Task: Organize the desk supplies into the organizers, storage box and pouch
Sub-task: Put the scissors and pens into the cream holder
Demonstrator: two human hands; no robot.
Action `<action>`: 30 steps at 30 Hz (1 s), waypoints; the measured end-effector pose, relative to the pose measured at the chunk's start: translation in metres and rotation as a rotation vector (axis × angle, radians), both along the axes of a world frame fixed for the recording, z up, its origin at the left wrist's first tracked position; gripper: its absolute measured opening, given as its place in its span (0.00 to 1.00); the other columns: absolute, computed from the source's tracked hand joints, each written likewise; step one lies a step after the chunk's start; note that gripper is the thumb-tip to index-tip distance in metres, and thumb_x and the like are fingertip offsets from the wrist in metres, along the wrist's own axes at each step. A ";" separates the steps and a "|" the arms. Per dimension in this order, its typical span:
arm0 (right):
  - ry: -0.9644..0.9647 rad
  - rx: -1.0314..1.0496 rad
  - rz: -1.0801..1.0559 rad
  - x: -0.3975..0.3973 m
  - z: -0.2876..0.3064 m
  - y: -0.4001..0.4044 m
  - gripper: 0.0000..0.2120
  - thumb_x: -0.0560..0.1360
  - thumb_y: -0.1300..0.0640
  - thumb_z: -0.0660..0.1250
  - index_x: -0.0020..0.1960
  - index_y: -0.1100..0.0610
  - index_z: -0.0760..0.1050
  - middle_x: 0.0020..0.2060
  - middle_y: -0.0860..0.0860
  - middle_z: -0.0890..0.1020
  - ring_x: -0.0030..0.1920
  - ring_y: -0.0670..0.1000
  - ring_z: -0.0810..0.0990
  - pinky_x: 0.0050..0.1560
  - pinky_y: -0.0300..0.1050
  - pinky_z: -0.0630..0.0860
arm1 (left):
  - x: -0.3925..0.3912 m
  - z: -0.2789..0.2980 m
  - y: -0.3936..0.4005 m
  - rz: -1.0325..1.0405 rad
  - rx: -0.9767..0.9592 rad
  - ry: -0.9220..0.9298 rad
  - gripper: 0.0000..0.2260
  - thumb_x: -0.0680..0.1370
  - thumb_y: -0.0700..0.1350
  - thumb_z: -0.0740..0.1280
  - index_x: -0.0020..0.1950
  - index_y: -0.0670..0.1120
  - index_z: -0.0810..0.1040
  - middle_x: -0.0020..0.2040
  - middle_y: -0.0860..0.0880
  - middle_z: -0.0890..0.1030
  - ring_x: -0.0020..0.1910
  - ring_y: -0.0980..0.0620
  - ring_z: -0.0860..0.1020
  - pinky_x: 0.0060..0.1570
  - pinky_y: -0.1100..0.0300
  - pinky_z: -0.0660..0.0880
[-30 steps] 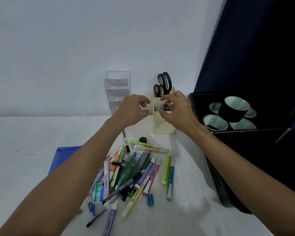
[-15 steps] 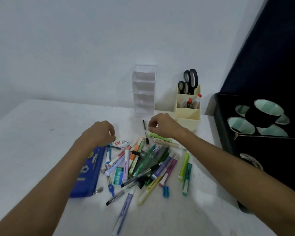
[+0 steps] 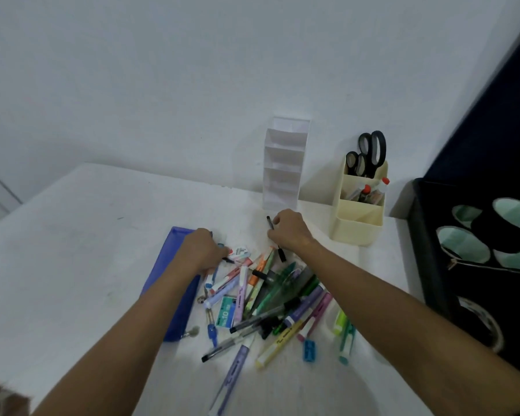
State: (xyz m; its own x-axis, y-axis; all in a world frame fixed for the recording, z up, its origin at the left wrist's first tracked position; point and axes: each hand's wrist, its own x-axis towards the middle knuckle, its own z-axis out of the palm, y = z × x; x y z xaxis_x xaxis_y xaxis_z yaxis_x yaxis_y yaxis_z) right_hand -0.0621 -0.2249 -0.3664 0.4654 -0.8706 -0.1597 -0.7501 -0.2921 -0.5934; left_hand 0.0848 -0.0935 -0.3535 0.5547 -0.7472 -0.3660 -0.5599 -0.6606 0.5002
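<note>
Black pen [image 3: 270, 224] gripped by right hand [image 3: 291, 231].

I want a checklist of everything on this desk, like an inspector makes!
Surface: white desk, mostly bare on the left.
Job's things: pile of pens and markers; blue pouch beside it; cream organizer holding scissors and small bottles; white tiered organizer, looks empty; black storage box with tape rolls.
Clutter: small blue sharpener.
Hands: left hand reaching into the pile; right hand gripping a black pen.
Cables: nothing seen.
Surroundings: plain white wall.
</note>
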 end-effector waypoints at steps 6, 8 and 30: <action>-0.269 0.152 0.008 -0.012 0.025 0.000 0.21 0.74 0.59 0.67 0.67 0.61 0.72 0.55 0.58 0.80 0.48 0.53 0.80 0.44 0.40 0.74 | -0.004 0.029 -0.005 0.133 -0.156 0.346 0.09 0.76 0.40 0.68 0.49 0.33 0.78 0.34 0.41 0.81 0.28 0.49 0.78 0.25 0.63 0.77; -0.373 0.197 0.000 -0.025 0.043 0.002 0.22 0.75 0.61 0.66 0.69 0.59 0.70 0.47 0.56 0.81 0.39 0.51 0.79 0.35 0.41 0.75 | -0.009 0.049 -0.014 0.111 -0.296 0.331 0.10 0.75 0.40 0.70 0.49 0.33 0.78 0.35 0.40 0.81 0.29 0.49 0.79 0.27 0.62 0.79; -0.583 -0.353 -0.253 -0.173 0.101 -0.012 0.07 0.71 0.61 0.73 0.46 0.51 0.81 0.37 0.48 0.82 0.28 0.38 0.75 0.34 0.30 0.73 | -0.155 0.114 -0.115 -0.527 -0.815 -0.142 0.05 0.73 0.44 0.72 0.47 0.44 0.83 0.40 0.49 0.84 0.38 0.54 0.80 0.37 0.77 0.69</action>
State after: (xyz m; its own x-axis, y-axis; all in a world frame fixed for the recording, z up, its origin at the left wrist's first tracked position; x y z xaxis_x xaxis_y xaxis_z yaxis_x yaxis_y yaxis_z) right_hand -0.2353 -0.2368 -0.2652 0.1665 -0.9167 0.3633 -0.4109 -0.3994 -0.8195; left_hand -0.0707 -0.2089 -0.2391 0.0767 -0.9059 0.4165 -0.7740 0.2092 0.5976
